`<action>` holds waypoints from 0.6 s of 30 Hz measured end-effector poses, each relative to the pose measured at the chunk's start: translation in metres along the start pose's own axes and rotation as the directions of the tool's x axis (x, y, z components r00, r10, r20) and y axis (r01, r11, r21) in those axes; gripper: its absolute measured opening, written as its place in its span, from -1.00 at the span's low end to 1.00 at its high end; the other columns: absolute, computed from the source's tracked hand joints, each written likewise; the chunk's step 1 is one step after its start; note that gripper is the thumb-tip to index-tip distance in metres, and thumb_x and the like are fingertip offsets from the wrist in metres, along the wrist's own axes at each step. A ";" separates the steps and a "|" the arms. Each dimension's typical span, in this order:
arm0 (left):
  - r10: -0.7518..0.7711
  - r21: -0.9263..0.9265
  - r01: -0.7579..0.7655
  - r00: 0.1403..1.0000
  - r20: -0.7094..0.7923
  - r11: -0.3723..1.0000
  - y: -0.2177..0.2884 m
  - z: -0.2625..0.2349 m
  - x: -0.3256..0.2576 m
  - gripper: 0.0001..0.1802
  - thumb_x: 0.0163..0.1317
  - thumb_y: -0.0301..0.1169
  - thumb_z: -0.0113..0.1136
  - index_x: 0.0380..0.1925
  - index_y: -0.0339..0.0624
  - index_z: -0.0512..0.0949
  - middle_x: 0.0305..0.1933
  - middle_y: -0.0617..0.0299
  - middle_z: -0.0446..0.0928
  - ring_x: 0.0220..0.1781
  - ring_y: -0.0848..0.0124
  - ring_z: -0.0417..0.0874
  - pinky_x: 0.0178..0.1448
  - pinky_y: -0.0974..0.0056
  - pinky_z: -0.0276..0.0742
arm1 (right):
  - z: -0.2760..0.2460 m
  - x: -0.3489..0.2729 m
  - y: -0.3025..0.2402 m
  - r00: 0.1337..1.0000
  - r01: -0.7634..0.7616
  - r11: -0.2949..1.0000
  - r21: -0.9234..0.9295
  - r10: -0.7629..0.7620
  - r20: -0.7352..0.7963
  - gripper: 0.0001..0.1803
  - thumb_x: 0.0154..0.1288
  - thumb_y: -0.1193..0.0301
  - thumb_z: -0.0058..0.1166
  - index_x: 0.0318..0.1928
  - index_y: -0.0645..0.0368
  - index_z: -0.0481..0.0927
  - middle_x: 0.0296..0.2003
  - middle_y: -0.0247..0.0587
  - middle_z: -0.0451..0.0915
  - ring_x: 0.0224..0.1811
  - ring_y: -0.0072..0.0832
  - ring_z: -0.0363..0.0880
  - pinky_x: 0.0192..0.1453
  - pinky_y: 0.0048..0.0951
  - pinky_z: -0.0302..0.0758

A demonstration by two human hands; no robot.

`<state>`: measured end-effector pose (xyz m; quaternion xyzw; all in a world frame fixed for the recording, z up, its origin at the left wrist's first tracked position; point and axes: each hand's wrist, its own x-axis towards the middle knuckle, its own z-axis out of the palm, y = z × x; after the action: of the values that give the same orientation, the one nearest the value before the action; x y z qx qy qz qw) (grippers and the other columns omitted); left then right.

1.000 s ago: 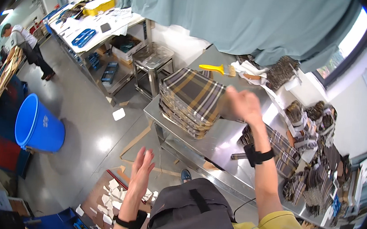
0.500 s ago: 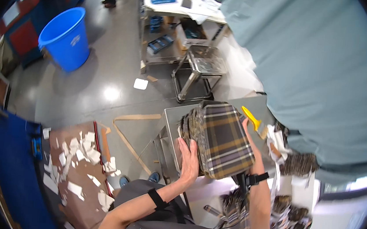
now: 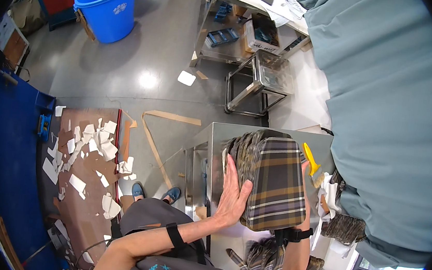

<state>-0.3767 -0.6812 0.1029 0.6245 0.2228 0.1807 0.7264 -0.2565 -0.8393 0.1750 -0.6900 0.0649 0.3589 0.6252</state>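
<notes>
A thick stack of plaid cloth pieces [image 3: 279,188] in brown, grey and white, with rounded corners, stands tilted between my two hands above the metal table [image 3: 216,187]. My left hand [image 3: 234,196] presses along its left side, fingers stretched up over the uneven layers. From the right my right hand [image 3: 304,195] holds the stack; its fingers are mostly hidden, with only part showing along the right edge. A yellow-handled brush [image 3: 311,160] lies on the table just right of the stack. More plaid pieces [image 3: 264,259] lie in a loose heap below, near my right forearm.
White cloth scraps [image 3: 329,195] and another dark bundle [image 3: 343,228] sit at the right, under a grey-green curtain [image 3: 380,99]. A wheeled metal stand [image 3: 257,84] is beyond the table. Left are a blue bin [image 3: 108,10] and white scraps strewn on a brown board [image 3: 86,185].
My view has shifted, so the bin and far table sit higher in the picture. The stack is still between my hands, turned more upright; my left hand has moved against its side.
</notes>
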 end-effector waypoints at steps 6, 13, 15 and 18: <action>-0.149 -0.114 0.142 0.987 -0.056 0.983 -0.015 -0.012 0.001 -0.04 0.46 0.17 -0.38 0.45 -0.34 -0.49 0.59 -0.16 -0.41 0.62 0.03 -0.40 0.60 0.05 -0.47 | -0.008 0.002 0.013 1.000 0.004 1.000 0.020 -0.004 -0.009 -0.09 0.39 -0.26 -0.28 0.45 0.22 0.15 0.40 -0.09 0.17 0.39 -0.28 0.17 0.41 -0.30 0.18; -0.271 -0.081 0.265 0.960 -0.073 0.961 -0.019 0.006 -0.005 -0.01 0.44 0.24 -0.46 0.44 -0.36 -0.48 0.58 -0.17 -0.48 0.62 0.06 -0.46 0.61 0.13 -0.44 | -0.013 0.007 0.018 1.000 0.026 0.999 0.035 -0.026 -0.004 -0.13 0.42 -0.21 -0.27 0.45 0.22 0.14 0.41 -0.07 0.15 0.41 -0.24 0.14 0.44 -0.26 0.13; -0.265 -0.068 0.261 0.962 -0.060 0.963 -0.019 0.005 -0.005 -0.02 0.44 0.24 -0.48 0.45 -0.33 -0.50 0.59 -0.13 -0.50 0.62 0.09 -0.48 0.61 0.14 -0.44 | -0.014 0.012 0.019 0.999 0.032 0.999 0.037 -0.032 0.007 -0.14 0.42 -0.20 -0.26 0.45 0.22 0.13 0.42 -0.07 0.14 0.42 -0.23 0.13 0.45 -0.25 0.12; -0.252 -0.056 0.251 0.968 -0.009 0.966 -0.018 0.000 -0.005 -0.04 0.45 0.22 -0.47 0.45 -0.33 -0.48 0.59 -0.13 -0.49 0.62 0.10 -0.47 0.61 0.17 -0.43 | -0.015 0.017 0.021 0.999 0.048 0.998 0.050 -0.049 0.018 -0.16 0.44 -0.17 -0.26 0.45 0.22 0.13 0.42 -0.06 0.13 0.43 -0.21 0.11 0.47 -0.23 0.10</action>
<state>-0.3806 -0.6868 0.0853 0.5697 0.3011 0.0981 0.7584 -0.2490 -0.8516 0.1475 -0.6722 0.0509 0.3485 0.6512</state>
